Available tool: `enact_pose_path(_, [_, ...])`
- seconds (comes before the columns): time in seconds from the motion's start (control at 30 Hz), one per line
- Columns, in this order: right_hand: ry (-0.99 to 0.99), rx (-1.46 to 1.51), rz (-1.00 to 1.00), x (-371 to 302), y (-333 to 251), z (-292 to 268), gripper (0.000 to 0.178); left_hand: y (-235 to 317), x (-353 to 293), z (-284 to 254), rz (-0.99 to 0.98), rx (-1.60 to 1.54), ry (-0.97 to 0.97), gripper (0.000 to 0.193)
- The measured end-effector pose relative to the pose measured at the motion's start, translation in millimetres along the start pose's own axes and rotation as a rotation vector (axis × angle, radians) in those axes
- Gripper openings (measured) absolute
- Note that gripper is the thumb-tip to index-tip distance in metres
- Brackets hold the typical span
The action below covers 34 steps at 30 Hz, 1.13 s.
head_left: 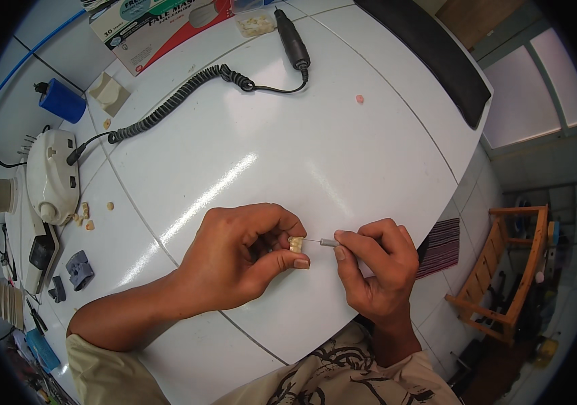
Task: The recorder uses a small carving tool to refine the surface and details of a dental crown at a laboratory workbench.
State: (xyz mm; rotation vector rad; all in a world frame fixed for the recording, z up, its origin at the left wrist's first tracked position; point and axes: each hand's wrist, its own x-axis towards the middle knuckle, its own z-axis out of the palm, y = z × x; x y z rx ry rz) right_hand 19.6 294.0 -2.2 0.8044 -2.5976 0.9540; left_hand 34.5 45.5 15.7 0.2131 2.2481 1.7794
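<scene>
My left hand (244, 253) is closed, pinching a small cream-coloured dental bridge (296, 244) between thumb and forefinger. My right hand (381, 266) grips a thin silver tool with a needle-like tip (329, 242) between thumb and fingers. The tool points left, its fine tip at or very near the side of the dental bridge; I cannot tell whether they touch. Both hands are just above the white tiled table (288, 162), near its front edge. The rest of the tool's handle is hidden within my right hand.
Far off lies a black handpiece (293, 42), its coiled cord (167, 101) running to a white control box (53, 172) at left. Several tooth-coloured pieces (86, 210) and a grey mould piece (79, 270) lie nearby. A mask box (160, 30) stands at the back; a wooden rack (501, 273) stands at right.
</scene>
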Motion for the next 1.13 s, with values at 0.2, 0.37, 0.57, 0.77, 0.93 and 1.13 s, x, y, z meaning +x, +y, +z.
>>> enact_pose_path(0.2, [-0.001,0.0,0.0,0,0,0,0.024,-2,0,1,-0.016,-0.021,-0.002,0.021])
enact_pose_path(0.37, [-0.02,0.018,-0.009,0,1,-1,0.024,-3,0,2,0.012,-0.016,0.012,0.021])
enact_pose_path(0.57, [-0.034,0.022,-0.016,1,0,-1,0.022,-4,-1,4,0.015,-0.025,0.015,0.02])
enact_pose_path(0.77, [-0.019,0.015,0.001,3,-1,0,0.02,-4,-1,4,0.008,-0.023,0.019,0.02])
enact_pose_path(0.93, [-0.025,0.038,0.006,3,0,-1,0.018,0,0,0,-0.01,0.002,-0.007,0.021])
enact_pose_path(1.13, [0.038,0.297,0.192,-1,2,-2,0.023,-10,0,3,0.059,-0.017,-0.006,0.023])
